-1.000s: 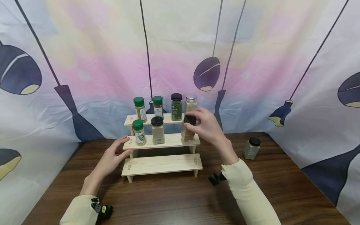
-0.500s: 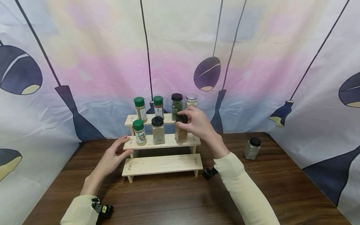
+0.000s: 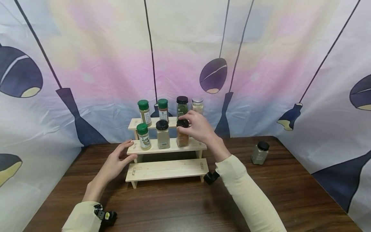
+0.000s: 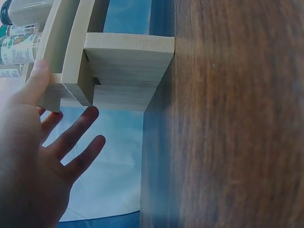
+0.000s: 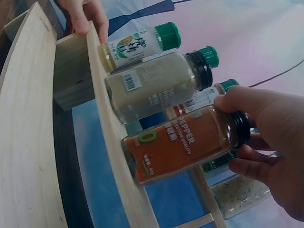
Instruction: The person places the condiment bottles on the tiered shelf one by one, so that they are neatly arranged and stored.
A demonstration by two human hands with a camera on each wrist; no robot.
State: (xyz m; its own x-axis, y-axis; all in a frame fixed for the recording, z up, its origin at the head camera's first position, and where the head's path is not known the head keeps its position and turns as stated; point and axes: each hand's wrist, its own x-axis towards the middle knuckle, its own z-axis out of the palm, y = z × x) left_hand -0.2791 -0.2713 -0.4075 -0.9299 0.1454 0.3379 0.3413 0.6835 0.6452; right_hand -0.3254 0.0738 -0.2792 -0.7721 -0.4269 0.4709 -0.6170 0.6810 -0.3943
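A square glass spice jar (image 3: 183, 140) of orange-red powder, labelled PEPPER, stands on the middle tier of a three-step wooden rack (image 3: 166, 169). My right hand (image 3: 200, 127) grips it by its black lid, with thumb and fingers around the lid in the right wrist view. Just left of it are a beige-powder jar (image 3: 163, 139) with a black lid and a green-capped bottle (image 3: 144, 140). At the rack's left end, my left hand (image 3: 114, 165) touches the middle tier. Its fingers (image 4: 78, 130) are spread and fairly straight in the left wrist view.
On the top tier stand two green-capped bottles (image 3: 163, 112), a black-lidded jar of green herbs (image 3: 182, 109) and a silver-lidded jar (image 3: 197, 107). A black-lidded jar (image 3: 259, 155) sits on the dark wooden table (image 3: 162, 206) at the right. Printed cloth (image 3: 116, 64) hangs behind.
My right hand has moved the orange-red jar left along the middle tier, closer to the beige-powder jar. The left hand has stayed at the rack's end.
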